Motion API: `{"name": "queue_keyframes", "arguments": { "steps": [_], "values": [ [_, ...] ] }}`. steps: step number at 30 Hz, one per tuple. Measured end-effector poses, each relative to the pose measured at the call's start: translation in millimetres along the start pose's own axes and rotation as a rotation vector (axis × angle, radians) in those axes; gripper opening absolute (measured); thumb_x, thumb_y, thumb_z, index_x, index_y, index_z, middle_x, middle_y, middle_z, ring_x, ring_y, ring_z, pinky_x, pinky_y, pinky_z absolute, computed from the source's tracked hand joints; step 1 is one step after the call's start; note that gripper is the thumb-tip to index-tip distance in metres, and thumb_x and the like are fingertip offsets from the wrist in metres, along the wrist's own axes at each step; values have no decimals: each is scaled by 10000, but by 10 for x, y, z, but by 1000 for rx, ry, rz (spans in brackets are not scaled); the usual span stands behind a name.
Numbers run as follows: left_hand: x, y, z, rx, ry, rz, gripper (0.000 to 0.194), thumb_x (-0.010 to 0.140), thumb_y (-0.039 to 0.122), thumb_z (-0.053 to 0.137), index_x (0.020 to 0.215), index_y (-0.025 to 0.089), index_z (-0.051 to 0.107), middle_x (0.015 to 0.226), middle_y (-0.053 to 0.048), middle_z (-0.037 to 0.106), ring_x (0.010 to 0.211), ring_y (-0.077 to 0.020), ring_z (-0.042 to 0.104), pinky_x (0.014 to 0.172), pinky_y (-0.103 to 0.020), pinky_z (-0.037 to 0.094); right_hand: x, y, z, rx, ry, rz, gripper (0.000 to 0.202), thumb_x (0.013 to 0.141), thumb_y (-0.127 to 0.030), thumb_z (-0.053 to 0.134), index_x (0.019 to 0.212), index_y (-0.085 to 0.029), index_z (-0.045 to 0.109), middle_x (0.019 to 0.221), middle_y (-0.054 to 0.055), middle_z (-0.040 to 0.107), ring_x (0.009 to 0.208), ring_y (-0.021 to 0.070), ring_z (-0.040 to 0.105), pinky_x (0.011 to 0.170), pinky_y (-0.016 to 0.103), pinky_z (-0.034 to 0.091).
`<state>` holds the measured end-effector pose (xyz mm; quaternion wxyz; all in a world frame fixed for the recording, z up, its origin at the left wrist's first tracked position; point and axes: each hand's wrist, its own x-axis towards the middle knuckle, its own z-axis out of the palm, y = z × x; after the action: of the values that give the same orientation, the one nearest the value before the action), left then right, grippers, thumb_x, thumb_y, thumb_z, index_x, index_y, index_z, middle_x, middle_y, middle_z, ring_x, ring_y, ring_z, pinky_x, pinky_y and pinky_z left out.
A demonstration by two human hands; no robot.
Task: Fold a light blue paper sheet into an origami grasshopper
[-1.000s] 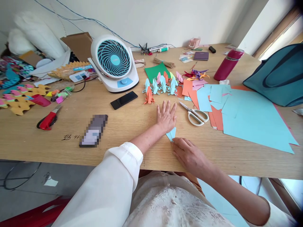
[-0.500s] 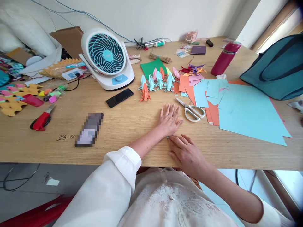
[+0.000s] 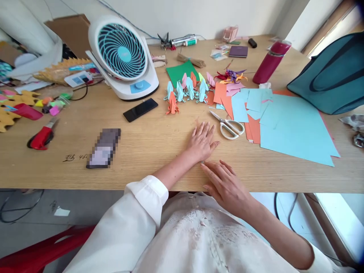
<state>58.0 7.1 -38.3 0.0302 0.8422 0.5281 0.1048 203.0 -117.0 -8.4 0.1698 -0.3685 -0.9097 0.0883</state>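
My left hand (image 3: 200, 144) lies palm down on the wooden table with its fingers spread. Just below its palm, my right hand (image 3: 224, 180) rests with fingers stretched out. A tiny light-blue bit shows between the two hands, mostly hidden. White-handled scissors (image 3: 229, 129) lie right of my left hand, with their blades apart. Beyond my hands stand several folded paper figures in light blue, pink and orange, the orange one (image 3: 172, 104) nearest. To the right are orange strips (image 3: 254, 129) and a large light-blue sheet (image 3: 295, 129).
At the back left stands a white fan (image 3: 123, 53), with a black phone (image 3: 140, 109) before it. A pixelated device (image 3: 104, 148) and a red-handled cutter (image 3: 42, 137) lie left. A dark pink bottle (image 3: 270, 62) and teal bag (image 3: 332, 76) stand at the right.
The view has shifted slightly, so the table items appear higher. My left hand stays spread on the table; my right hand's fingers look slightly more raised and spread.
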Motion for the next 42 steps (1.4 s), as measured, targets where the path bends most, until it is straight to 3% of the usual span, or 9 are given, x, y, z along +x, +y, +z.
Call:
{"name": "queue_keyframes", "arguments": {
  "steps": [5,7,13,22,27,31,34,39,42],
  "values": [
    [5,89,-52,49,8,22,663,988,430,407,1557,132,242,1644,-144,151,1531,-292,88,1236,-512,90,-155,66,-270,86,159,19,434,983,-210,454,1416,-189,427,1231,145,629,1108,269,596,1003,489,449],
    [-4,118,-61,17,-12,9,645,1007,433,346,1561,127,222,1641,-139,170,1528,-277,122,1233,-489,141,-186,115,-310,100,210,63,415,982,-202,451,1397,-218,453,1220,130,632,1078,263,608,932,451,484],
    [-108,127,-77,-6,-37,88,831,944,627,390,1568,115,192,1643,-172,117,1529,-319,73,1228,-519,113,-198,306,-281,197,199,183,359,1002,-237,442,1355,-236,505,1260,115,605,1106,251,597,882,389,503],
    [-168,195,-101,4,-64,184,763,962,594,391,1559,147,231,1643,-145,152,1532,-298,80,1228,-520,122,-146,482,-428,283,246,320,303,1017,-305,438,1284,-254,570,1197,92,633,1009,226,665,773,341,546],
    [-180,118,-152,-203,-121,191,763,986,597,304,1576,145,131,1647,-109,149,1535,-261,61,1241,-479,132,-48,642,-427,387,299,327,264,1007,-351,460,1190,-250,622,1135,85,661,957,220,688,722,331,554],
    [-210,-88,-263,-512,62,192,550,1045,372,208,1555,166,190,1625,-90,262,1525,-162,146,1226,-356,235,190,807,-305,458,303,394,265,1002,-364,455,1168,-235,616,1081,79,683,893,206,696,774,360,559],
    [-227,-299,-342,-676,263,61,473,1048,316,215,1486,161,301,1520,-138,442,1428,-167,391,1147,-352,371,421,810,-205,394,187,427,263,979,-363,484,1146,-207,614,1047,89,676,830,197,679,712,344,549],
    [-294,-598,-388,-643,404,-134,284,1016,256,371,1236,178,533,1222,-113,629,1154,-185,603,958,-327,510,750,639,-52,320,51,392,212,952,-354,530,1054,-181,598,955,62,624,707,156,641,682,320,518],
    [-416,-661,-429,-459,366,-224,151,965,201,470,1028,180,605,1022,-74,645,989,-200,615,905,-353,507,871,563,32,230,9,378,209,922,-348,587,1065,-196,596,933,56,606,749,177,635,674,311,501]
  ]
}}
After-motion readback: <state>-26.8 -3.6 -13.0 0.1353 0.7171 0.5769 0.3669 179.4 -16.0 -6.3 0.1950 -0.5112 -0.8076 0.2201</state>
